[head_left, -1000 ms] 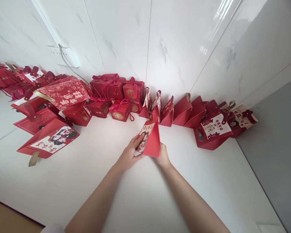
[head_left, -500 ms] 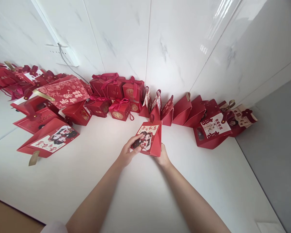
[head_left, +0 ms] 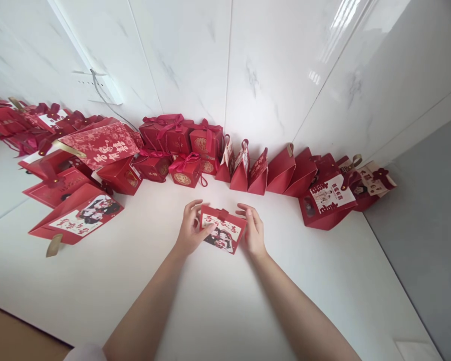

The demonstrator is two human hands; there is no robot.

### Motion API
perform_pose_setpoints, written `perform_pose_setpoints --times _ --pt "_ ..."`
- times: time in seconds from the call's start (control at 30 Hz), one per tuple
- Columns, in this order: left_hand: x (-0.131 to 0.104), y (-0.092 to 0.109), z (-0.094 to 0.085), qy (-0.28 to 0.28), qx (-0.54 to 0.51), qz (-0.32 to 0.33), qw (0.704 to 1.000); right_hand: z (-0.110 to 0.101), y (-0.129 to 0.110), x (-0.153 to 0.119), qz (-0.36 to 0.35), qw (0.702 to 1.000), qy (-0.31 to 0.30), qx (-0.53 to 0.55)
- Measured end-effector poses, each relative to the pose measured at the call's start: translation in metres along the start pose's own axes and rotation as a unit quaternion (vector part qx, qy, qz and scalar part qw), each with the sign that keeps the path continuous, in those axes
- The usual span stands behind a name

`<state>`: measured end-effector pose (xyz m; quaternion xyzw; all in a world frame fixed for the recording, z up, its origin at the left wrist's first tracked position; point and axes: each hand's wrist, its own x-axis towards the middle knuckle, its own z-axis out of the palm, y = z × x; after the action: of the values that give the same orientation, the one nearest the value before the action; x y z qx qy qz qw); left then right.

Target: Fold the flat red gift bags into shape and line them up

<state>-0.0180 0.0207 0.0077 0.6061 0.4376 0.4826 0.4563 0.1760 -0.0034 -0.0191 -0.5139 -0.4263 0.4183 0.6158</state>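
A small red gift box with a cream panel, printed characters and a cartoon couple lies between my two hands, its printed face tilted up at me. A short red tab shows at its upper edge. My left hand holds the left side, thumb laid over the printed face and the other fingers curved past the upper left corner. Against the right edge is my right hand, its fingers curved and partly apart near the upper right corner. The box's underside and back are hidden.
Red triangular gift boxes stand along the marbled wall. Ribbon-tied boxes are stacked left of them. A larger couple-printed box lies at left, a tilted box at right. A cable hangs from a wall socket.
The gift box has tipped so that its printed face lies flatter and its right side no longer shows. My right hand has come from behind it to its right edge.
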Motion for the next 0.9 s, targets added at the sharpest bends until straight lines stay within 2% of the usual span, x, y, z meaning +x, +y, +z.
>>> perform_pose_setpoints --times 0.07,0.13,0.17,0.2,0.27,0.33,0.37,0.43,0.5,0.6,0.7,0.9 --pt "0.0 0.001 -0.002 -0.026 0.018 0.02 0.999 -0.003 -0.009 -0.001 -0.055 0.997 0.053 -0.003" --pt "0.0 0.001 -0.002 -0.068 -0.003 -0.004 0.998 -0.008 -0.027 -0.005 -0.138 0.986 0.091 -0.027" --pt "-0.001 0.001 -0.001 -0.092 -0.016 -0.024 0.995 -0.011 -0.039 -0.007 -0.183 0.978 0.088 -0.046" --pt "-0.001 0.003 0.0 -0.117 -0.019 -0.04 0.992 -0.014 -0.052 -0.01 -0.23 0.968 0.066 -0.069" --pt "-0.003 0.008 0.003 -0.159 -0.001 -0.047 0.986 -0.018 -0.08 -0.017 -0.328 0.934 -0.028 -0.139" --pt "-0.006 0.015 0.006 -0.183 0.019 -0.036 0.982 -0.019 -0.106 -0.023 -0.405 0.871 -0.144 -0.238" --pt "-0.007 0.019 0.008 -0.189 0.021 -0.034 0.981 -0.019 -0.116 -0.025 -0.432 0.836 -0.18 -0.287" --pt "-0.009 0.023 0.011 -0.196 0.023 -0.042 0.979 -0.02 -0.129 -0.027 -0.446 0.784 -0.203 -0.38" --pt "-0.01 0.024 0.012 -0.196 0.027 -0.054 0.979 -0.023 -0.134 -0.026 -0.438 0.761 -0.191 -0.439" --pt "-0.009 0.02 0.011 -0.204 0.025 -0.075 0.976 -0.037 -0.135 -0.019 -0.418 0.762 -0.175 -0.462" --pt "-0.008 0.017 0.011 -0.218 0.017 -0.093 0.971 -0.055 -0.134 -0.013 -0.385 0.778 -0.19 -0.458" --pt "-0.009 0.019 0.009 -0.228 0.003 -0.119 0.966 -0.072 -0.136 -0.013 -0.241 0.853 -0.247 -0.392"
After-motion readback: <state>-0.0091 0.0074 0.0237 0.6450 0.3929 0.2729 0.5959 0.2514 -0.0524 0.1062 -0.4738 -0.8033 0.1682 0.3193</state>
